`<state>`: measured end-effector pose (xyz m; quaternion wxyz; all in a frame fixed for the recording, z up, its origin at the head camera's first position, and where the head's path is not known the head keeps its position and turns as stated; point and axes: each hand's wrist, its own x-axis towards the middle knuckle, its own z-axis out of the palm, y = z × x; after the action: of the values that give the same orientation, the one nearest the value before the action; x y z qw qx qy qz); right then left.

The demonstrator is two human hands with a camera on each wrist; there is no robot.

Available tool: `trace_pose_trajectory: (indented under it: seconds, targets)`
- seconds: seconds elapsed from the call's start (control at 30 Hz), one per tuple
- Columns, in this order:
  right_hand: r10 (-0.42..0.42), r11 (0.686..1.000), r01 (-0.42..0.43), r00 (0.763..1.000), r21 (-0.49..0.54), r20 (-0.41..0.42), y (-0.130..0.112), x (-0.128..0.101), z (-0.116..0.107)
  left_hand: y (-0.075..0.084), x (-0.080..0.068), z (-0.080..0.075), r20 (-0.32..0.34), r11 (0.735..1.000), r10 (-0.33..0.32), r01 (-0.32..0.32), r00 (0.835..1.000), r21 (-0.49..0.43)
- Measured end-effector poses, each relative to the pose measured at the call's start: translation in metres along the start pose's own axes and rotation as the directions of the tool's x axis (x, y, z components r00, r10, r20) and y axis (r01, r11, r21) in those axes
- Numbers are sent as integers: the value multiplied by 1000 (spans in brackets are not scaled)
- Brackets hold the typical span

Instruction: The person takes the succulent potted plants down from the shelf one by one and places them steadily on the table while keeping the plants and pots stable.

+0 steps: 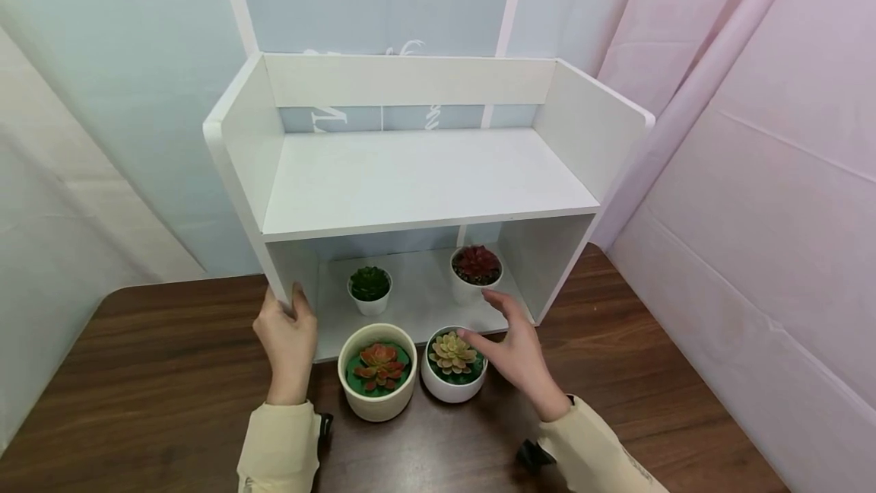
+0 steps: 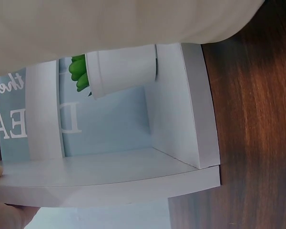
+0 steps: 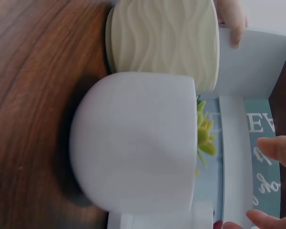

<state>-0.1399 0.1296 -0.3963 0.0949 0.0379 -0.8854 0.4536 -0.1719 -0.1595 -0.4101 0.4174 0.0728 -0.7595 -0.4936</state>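
My left hand point(image 1: 287, 341) grips the front edge of the left side panel of a white shelf unit point(image 1: 424, 181), thumb hooked on the inside face, steadying it on the brown wooden table point(image 1: 137, 371). My right hand point(image 1: 516, 352) hovers open, fingers straight and slightly spread, holding nothing. It sits just above and to the right of a round white pot point(image 1: 453, 386) with a pale yellow-green succulent, which stands on the table touching the shelf's front edge.

To take this pot well, I judge I should lower the right hand over its rim, wrap the fingers around the smooth curved wall, and avoid crushing the leaves or bumping the cream ribbed pot point(image 1: 378, 394) just beside it on the left.

Inside the lower compartment stand a small green plant point(image 1: 369, 289) at left and a red plant point(image 1: 476, 271) at back right.

Both sleeves are cream-coloured, forearms angled inward toward the shelf.
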Motion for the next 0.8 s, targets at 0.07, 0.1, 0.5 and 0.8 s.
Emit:
trace_pose_trajectory:
  seconds: [0.07, 0.1, 0.5, 0.8]
  targets:
    - [2, 1000, -2, 1000, -2, 17, -3, 3, 2, 0, 0, 0, 0, 1000, -1, 1, 1000, 1]
    - [4, 1000, -4, 1000, 2, 27, -5, 4, 3, 0, 0, 0, 2, 1000, -2, 2, 1000, 2]
    - [-20, 998, 14, 993, 54, 115, -19, 17, 11, 0, 0, 0, 13, 1000, 5, -5, 1000, 4]
    - [-10, 995, -9, 983, 103, 182, -22, 28, 23, 0, 0, -1, 14, 1000, 4, -4, 1000, 14]
